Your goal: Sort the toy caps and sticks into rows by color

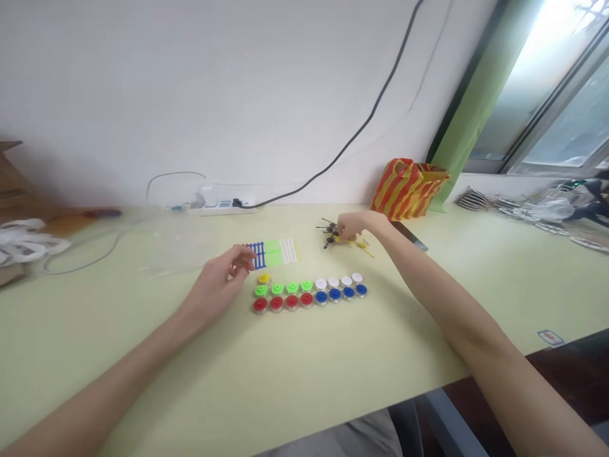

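Note:
My left hand (227, 271) hovers by the left end of a set of thin plastic strips (273, 252) in blue, green and white, its fingers loosely curled and a gap showing between thumb and fingers. Farther right, my right hand (353, 226) reaches down into a small pile of black and yellow plastic parts (332, 236); its fingers are bent together, and whatever they pinch is hidden. Between my arms stand rows of small round discs with clear rims: red (292, 302), blue (334, 294), green (292, 288), white (333, 282), and a single yellow disc (264, 278).
Behind the right hand stands a red-and-yellow striped bag (404, 190), with a dark flat object (410, 236) before it. A power strip (221, 206) with a black cable (333, 158) lies along the wall. Stacked discs (473, 198) and clutter sit far right.

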Motion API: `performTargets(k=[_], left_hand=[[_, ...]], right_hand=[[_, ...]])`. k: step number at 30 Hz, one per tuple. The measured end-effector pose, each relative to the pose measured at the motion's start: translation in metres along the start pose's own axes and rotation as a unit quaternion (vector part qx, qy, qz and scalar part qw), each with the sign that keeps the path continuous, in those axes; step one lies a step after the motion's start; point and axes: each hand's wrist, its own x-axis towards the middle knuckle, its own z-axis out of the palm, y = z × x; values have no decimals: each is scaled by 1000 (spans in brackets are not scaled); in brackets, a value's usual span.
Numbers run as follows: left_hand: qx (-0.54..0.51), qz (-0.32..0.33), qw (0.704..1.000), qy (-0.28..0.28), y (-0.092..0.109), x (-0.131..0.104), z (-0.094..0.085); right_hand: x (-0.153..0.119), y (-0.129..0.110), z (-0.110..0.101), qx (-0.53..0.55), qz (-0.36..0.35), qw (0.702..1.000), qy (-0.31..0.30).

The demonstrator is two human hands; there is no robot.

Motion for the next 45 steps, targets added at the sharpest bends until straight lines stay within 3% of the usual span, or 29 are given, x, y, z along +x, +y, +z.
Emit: performTargets(k=[3, 6, 11, 15, 24, 32, 36, 39, 41, 43, 45], left_hand=[[4, -5, 1000, 0, -1, 0, 0], [5, -5, 1000, -3, -3, 1, 0], [9, -18, 1000, -8, -3, 1, 0], [7, -11, 1000, -13, -3, 1, -1], [12, -18, 1000, -15, -6, 2, -1], [10, -19, 1000, -9, -2, 1, -1], [8, -15, 1000, -8, -2, 1, -1], [-2, -14, 1000, -8, 0, 0, -1], [-18, -13, 1000, -11, 1, -1, 0], [-39, -13, 999, -16, 3, -1, 1], [-65, -10, 998, -22, 5, -1, 2]], right_hand=[[9, 8, 4, 9, -26, 999, 20], [9, 10, 3, -2, -8, 999, 37], [1, 1, -1, -15, 31, 997, 64], [1, -8, -2, -29, 2, 993, 111], [11, 2, 6, -15, -43, 996, 70], [-23, 7, -19, -14, 14, 1000, -5], [-38, -1, -26, -30, 48, 998, 9], [-46, -11, -27, -39, 63, 994, 81], [-49, -23, -28, -12, 2, 990, 138], [-53, -41, -27, 51, -134, 978, 154], [-56, -66, -22, 130, -290, 939, 133]])
